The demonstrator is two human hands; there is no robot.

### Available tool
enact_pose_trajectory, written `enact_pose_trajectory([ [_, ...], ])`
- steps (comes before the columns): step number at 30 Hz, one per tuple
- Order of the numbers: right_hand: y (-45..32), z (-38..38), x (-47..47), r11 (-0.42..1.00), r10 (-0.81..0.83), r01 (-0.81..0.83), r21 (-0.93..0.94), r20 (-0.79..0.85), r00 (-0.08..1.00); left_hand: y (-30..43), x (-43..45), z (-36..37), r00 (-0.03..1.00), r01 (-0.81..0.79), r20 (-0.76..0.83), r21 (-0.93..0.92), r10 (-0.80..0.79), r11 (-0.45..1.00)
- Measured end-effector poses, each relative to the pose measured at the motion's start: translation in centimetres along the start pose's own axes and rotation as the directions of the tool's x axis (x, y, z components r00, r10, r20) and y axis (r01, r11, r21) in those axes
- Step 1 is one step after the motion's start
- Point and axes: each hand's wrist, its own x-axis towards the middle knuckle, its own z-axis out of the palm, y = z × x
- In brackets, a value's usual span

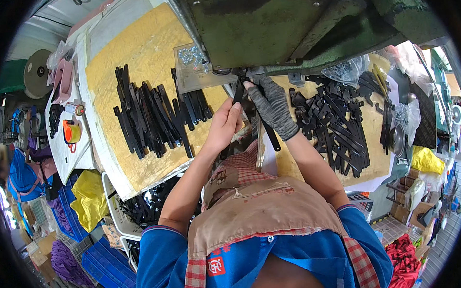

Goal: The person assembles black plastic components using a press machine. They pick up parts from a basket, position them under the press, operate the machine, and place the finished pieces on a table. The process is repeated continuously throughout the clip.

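Below the head of a green machine (pixel 255 29), my bare left hand (pixel 225 120) pinches a flat black metal strip (pixel 238 92). My right hand (pixel 269 103), in a grey glove with bare fingertips, is at the strip's upper end under the machine head. Its fingertips are partly hidden there, so their grip is unclear. Another black strip (pixel 269 134) slants down beneath the right hand. To the left, black strips (pixel 147 117) lie in rows on a yellow board (pixel 105 76). A heap of black metal pieces (pixel 339 126) lies to the right.
A clear plastic tray (pixel 196 81) holding small shiny parts stands beside the machine head. White baskets (pixel 114 206) with black parts sit below the table's left side. Plastic bags (pixel 346 71) and a metal bowl (pixel 397 141) are at the right. An orange tape roll (pixel 72 132) lies far left.
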Motion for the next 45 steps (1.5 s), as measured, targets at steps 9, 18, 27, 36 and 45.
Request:
enact_pose_trajectory([
  [9,1.0,0.8,0.3,0.992,0.13,-0.129,-0.013,0.053,0.99,-2.3,1.1,-1.1,0.993,-0.033,-0.104,0.143,0.048,0.989],
  [18,3.2,-0.3,0.1,0.939,0.344,-0.329,-0.103,0.203,0.917,0.9,16.8,-4.1,0.734,-0.438,0.202,0.871,0.648,0.225],
  [27,8.1,-12.6,-3.1,0.493,0.158,0.076,-0.867,0.175,0.972,2.2,20.7,-2.9,0.857,-0.372,0.224,0.892,0.463,0.258],
  [36,9.6,-11.5,-3.9,0.634,-0.182,0.109,-0.765,-0.011,0.983,3.2,9.0,-4.3,0.913,-0.32,-0.099,0.431,0.396,0.844],
  [45,4.2,-9.6,-2.2,0.818,-0.165,0.051,-0.573,-0.148,0.975,2.7,6.7,-1.9,0.863,-0.405,-0.208,0.263,0.461,0.876],
])
